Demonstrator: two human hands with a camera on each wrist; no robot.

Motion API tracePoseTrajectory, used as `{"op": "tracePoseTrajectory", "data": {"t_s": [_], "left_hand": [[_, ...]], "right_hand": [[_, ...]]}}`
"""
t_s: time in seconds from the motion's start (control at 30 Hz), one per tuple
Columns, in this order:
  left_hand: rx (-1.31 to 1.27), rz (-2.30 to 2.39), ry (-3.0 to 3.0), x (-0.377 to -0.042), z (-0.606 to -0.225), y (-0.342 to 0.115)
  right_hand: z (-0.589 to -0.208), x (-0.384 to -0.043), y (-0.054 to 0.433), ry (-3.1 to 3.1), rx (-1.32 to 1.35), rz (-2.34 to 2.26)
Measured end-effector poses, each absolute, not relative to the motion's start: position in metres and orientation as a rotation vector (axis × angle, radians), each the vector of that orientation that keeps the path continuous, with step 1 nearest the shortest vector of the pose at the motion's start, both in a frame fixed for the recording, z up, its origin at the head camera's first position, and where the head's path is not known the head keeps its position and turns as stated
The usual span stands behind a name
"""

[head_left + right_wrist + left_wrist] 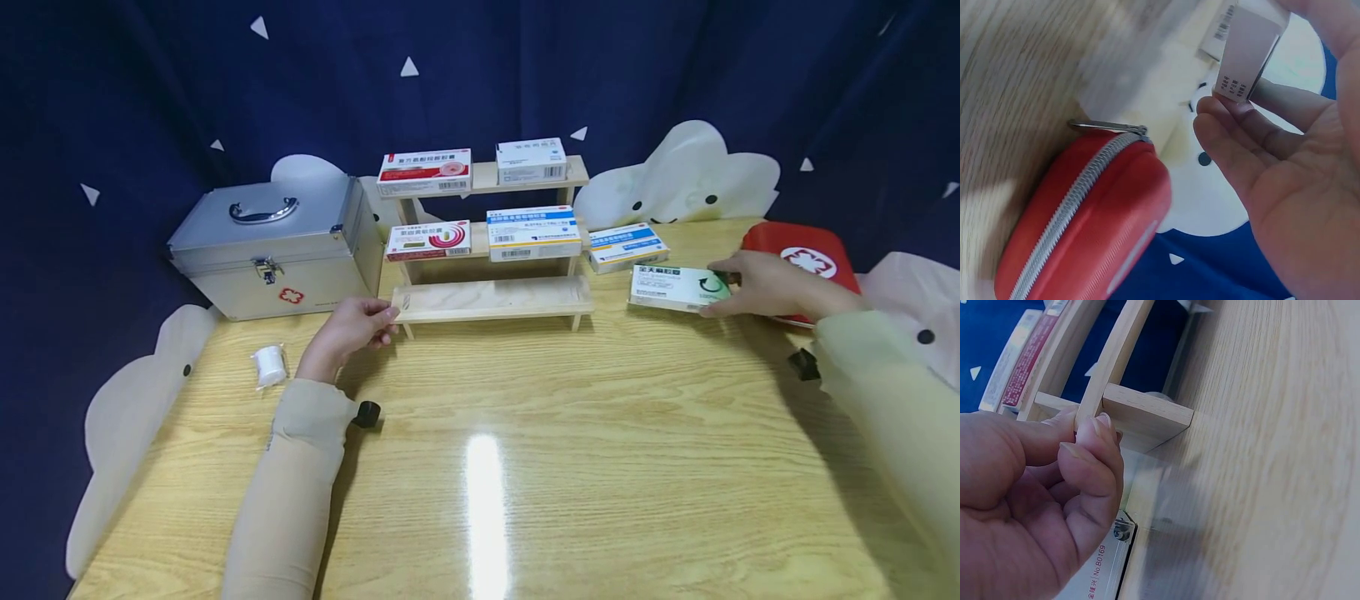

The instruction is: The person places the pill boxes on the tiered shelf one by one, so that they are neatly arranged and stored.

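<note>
At the left end of a three-tier wooden rack (491, 298), my left hand (347, 335) pinches the edge of the lowest shelf between thumb and fingers. The left wrist view shows the thumb and fingertips on the shelf board (1108, 369) close to its short leg (1147, 409). My right hand (772, 285) grips a white and green medicine box (667, 286) by its right end, right of the rack. In the right wrist view the box's white end (1244, 53) faces the camera, between thumb and fingers.
Medicine boxes stand on the upper tiers, among them a red and white one (424, 172). A blue and white box (628, 247) lies right of the rack. A red zipped pouch (813, 242) sits beyond my right hand. A silver case (277, 242) and wrapped white roll (269, 366) are left.
</note>
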State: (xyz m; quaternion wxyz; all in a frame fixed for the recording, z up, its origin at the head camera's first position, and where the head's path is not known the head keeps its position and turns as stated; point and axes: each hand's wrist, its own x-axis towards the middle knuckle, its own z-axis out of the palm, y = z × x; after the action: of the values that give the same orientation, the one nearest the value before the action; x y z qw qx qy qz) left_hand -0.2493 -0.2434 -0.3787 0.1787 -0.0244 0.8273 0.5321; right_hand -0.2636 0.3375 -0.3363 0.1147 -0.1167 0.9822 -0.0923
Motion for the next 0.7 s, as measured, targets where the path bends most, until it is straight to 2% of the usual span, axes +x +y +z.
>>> {"op": "tracePoseTrajectory", "data": {"t_s": [0.23,0.7], "left_hand": [[-0.077,1.510,2.340,-0.249,-0.378,-0.243],[-0.058,1.533,2.332,-0.248,-0.378,-0.242]], "right_hand": [[-0.327,-0.245,0.331,2.932,-0.400,-0.291],[-0.310,-0.204,0.285,2.964,-0.508,-0.391]]}}
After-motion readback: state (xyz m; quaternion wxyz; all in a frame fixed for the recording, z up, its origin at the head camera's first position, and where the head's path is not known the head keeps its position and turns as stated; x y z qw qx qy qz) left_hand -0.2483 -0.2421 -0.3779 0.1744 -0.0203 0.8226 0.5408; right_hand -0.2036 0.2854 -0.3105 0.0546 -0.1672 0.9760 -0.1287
